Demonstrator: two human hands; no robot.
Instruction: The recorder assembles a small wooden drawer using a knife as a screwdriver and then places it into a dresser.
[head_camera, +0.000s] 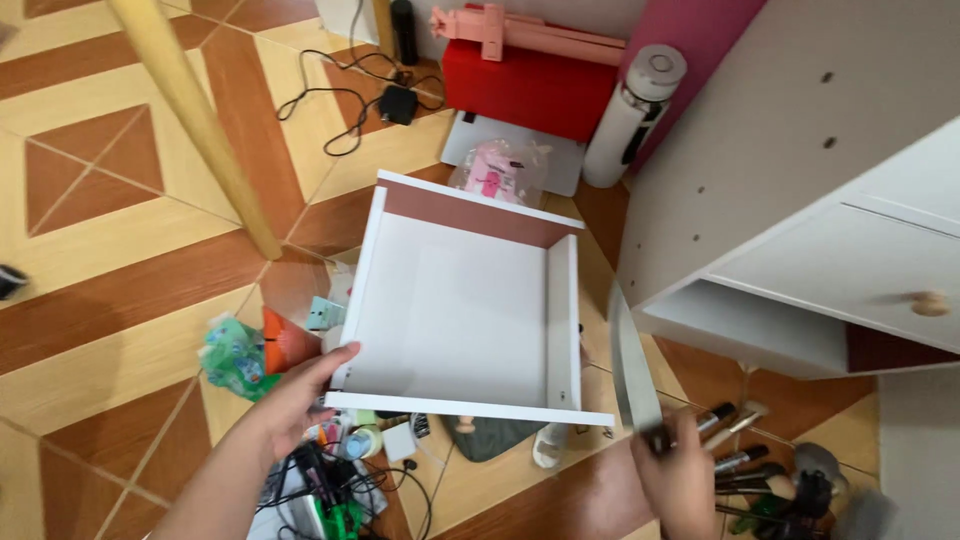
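While the person is looking down at the patterned tile floor (110, 250), both hands are working at the near edge of a white drawer (470, 320) that is being held up off the ground. Nearest the camera, the right hand (680, 475) is closing in a fist around the dark handle of a long, flat, greyish blade-like tool (632, 360) (whether knife or scraper cannot be told, as it is blurring). Its long axis is running up and slightly left from the fist, just beside the drawer's right wall. The left hand (300, 395) is lying a little farther out, fingers curling loosely under the drawer's front left corner, thumb pressing along the side panel; it is gripping the drawer, not merely touching it. So the drawer is sitting between the two hands, nearer the left, its smooth laminated bottom facing up and its back open.

Under the drawer, small clutter is spreading over the tiles: cables, a green packet (232, 355), and makeup brushes (745, 455) beside the right hand. Farther right, a white cabinet (800, 210) with a wooden knob (931, 303) is lying tilted, one drawer slot gaping. Beyond, a red box (530, 90), a white bottle (630, 120) and a black charger (398, 103) are resting near the wall.
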